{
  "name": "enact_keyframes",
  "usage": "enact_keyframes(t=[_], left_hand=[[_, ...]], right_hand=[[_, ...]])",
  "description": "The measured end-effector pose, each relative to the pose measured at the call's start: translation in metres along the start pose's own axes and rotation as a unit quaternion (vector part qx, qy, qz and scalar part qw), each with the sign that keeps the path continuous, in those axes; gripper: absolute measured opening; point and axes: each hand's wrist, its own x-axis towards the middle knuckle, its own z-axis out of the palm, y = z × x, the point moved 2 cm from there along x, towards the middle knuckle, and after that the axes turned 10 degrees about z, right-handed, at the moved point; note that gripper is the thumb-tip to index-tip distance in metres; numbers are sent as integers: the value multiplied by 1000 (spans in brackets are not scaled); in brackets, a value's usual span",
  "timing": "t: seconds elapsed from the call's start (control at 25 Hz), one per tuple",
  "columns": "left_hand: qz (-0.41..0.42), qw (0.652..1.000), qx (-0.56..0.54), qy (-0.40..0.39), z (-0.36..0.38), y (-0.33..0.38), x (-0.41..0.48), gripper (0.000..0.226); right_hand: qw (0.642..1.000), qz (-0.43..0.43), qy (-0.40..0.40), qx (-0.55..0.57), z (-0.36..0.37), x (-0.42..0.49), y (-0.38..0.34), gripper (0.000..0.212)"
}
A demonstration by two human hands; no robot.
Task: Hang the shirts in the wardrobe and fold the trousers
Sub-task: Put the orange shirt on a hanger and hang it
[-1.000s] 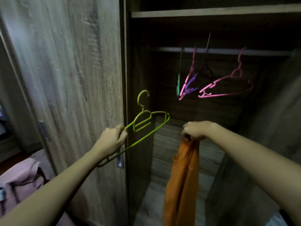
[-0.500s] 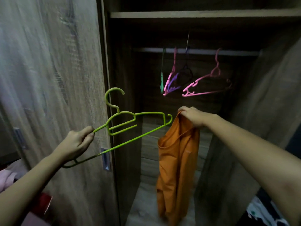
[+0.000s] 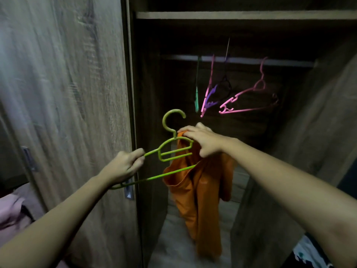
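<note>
Hands are up in front of the open wardrobe (image 3: 152, 93). Left hand (image 3: 125, 167) grips one end of the green hanger (image 3: 175, 151) — its fingers are curled round the thin arm of it. The hanger is tilted, with its hook at the top, and its other end goes into the orange shirt (image 3: 201, 200). Right hand (image 3: 206, 140) pinches the top of the orange shirt, right at the far shoulder of the hanger, with its fingers bent over the cloth. The shirt hangs down from that hand in long folds, in the wardrobe opening, and its bottom end is near the wardrobe floor. It is not yet on the rail (image 3: 270, 61).

That pale rail goes across far back in the dark. Bare hangers hang from it — a teal hanger (image 3: 197, 93), a thin pink hanger (image 3: 209, 84) next to it, a purple hanger (image 3: 212, 95), a black hanger (image 3: 225, 88) and a big pink hanger (image 3: 251, 91) turned sideways on the right. They are above and behind the hands. A wooden shelf (image 3: 231, 15) runs across above the rail.

A wooden door (image 3: 67, 93) stands on the left. It has a small metal handle (image 3: 129, 192) just below the left wrist. Some pink cloth (image 3: 9, 211) lies low in the left corner.
</note>
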Motion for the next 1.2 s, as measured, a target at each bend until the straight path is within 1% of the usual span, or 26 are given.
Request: enact_keyframes(t=[0.04,0.08,0.12,0.2,0.24,0.28,0.32,0.36,0.4,0.44,0.48,0.52,0.56,0.64,0.68,0.72,0.76,0.8,0.84,0.92,0.96,1.04,1.12,1.2], left_hand=[[-2,1000,-2,7,7,2,3,10],[-4,1000,-5,22,12,5,5,10],[-7,999,-8,43,16,7,6,12],[-12,996,8,85,20,11,7,19],[-10,994,47,102,20,14,8,23],[-11,986,116,119,19,15,10,26],[-16,968,208,139,18,16,10,29],[-19,941,294,165,18,18,10,32],[0,922,339,188,23,24,8,35],[47,914,354,192,36,32,2,35],[94,917,346,174,54,41,-8,35],[106,926,336,138,75,48,-19,36],[63,938,325,100,93,52,-29,39],[-111,953,271,80,110,55,-40,47],[-181,956,223,58,109,54,-36,53],[-216,961,172,25,106,52,-30,57],[-224,967,120,-12,104,48,-24,61],[-216,973,70,-42,103,41,-20,66],[-197,978,42,-58,102,37,-15,71],[-178,980,-7,-88,97,28,-13,80],[-179,980,-37,-79,92,21,-15,83],[-157,986,-36,-53,81,5,-26,78],[-134,987,11,-93,62,-13,-37,68],[-139,979,30,-149,41,-18,-34,47]], right_hand=[[1000,-16,19,19,-3,2,-8,66],[998,-22,58,31,-6,2,-12,58],[992,-25,123,28,-10,0,-14,51],[959,-52,279,-25,-15,-3,-16,44],[939,-68,332,-61,-16,-4,-16,41],[925,-73,362,-89,-19,-3,-15,38],[918,-72,376,-106,-22,-1,-15,37],[914,-69,383,-115,-26,1,-15,36],[911,-66,389,-119,-30,2,-15,35],[907,-64,399,-116,-34,2,-16,34],[904,-62,409,-106,-39,1,-17,34],[902,-63,417,-94,-43,-1,-17,35],[899,-66,424,-87,-46,-3,-18,37],[893,-80,432,-97,-51,-8,-23,37],[891,-90,432,-104,-54,-11,-25,37],[891,-103,429,-107,-58,-13,-25,35],[890,-114,427,-111,-61,-17,-25,32],[888,-125,427,-115,-64,-20,-24,28],[889,-128,424,-118,-67,-23,-22,26],[896,-107,415,-115,-72,-31,-14,31],[899,-87,414,-117,-74,-37,-8,38],[898,-54,415,-134,-75,-54,11,53],[901,-29,407,-147,-72,-70,30,55],[902,-12,391,-182,-62,-77,37,55]])
